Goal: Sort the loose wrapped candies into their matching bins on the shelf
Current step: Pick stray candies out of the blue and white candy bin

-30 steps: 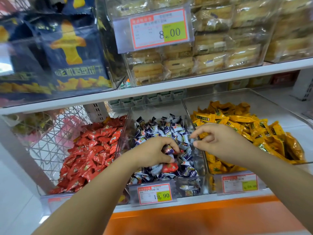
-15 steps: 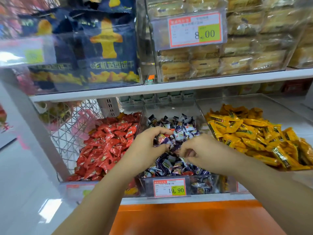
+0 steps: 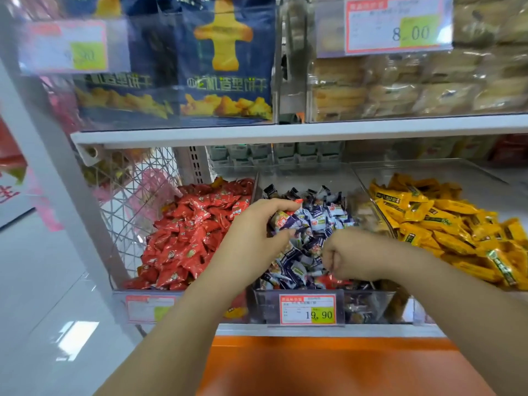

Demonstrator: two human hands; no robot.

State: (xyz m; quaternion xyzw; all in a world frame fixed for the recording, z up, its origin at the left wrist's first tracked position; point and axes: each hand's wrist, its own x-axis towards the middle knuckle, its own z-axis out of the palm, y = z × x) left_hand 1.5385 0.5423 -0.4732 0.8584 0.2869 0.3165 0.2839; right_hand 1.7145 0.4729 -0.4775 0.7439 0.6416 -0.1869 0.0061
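Note:
Three clear bins sit side by side on the lower shelf: red candies [image 3: 191,238] on the left, blue-and-white candies [image 3: 320,215] in the middle, yellow candies [image 3: 440,224] on the right. My left hand [image 3: 254,235] hovers over the left part of the middle bin and grips a small handful of wrapped candies [image 3: 281,222], one with a red-orange label. My right hand [image 3: 353,257] is low in the same bin with its fingers curled tight, pinching at wrappers in the pile. A stray red candy [image 3: 333,281] lies among the blue ones just below that hand.
A price tag reading 19.90 [image 3: 308,309] hangs on the middle bin's front. The white upper shelf [image 3: 285,131] carries blue biscuit bags [image 3: 225,70] and wrapped cakes [image 3: 414,90]. A wire basket [image 3: 134,201] stands to the left, and an orange base [image 3: 328,364] runs below.
The view has shifted so the bins sit further right. My left hand stays over the blue bin with candies in its grip. My right hand has dropped lower and curled tighter.

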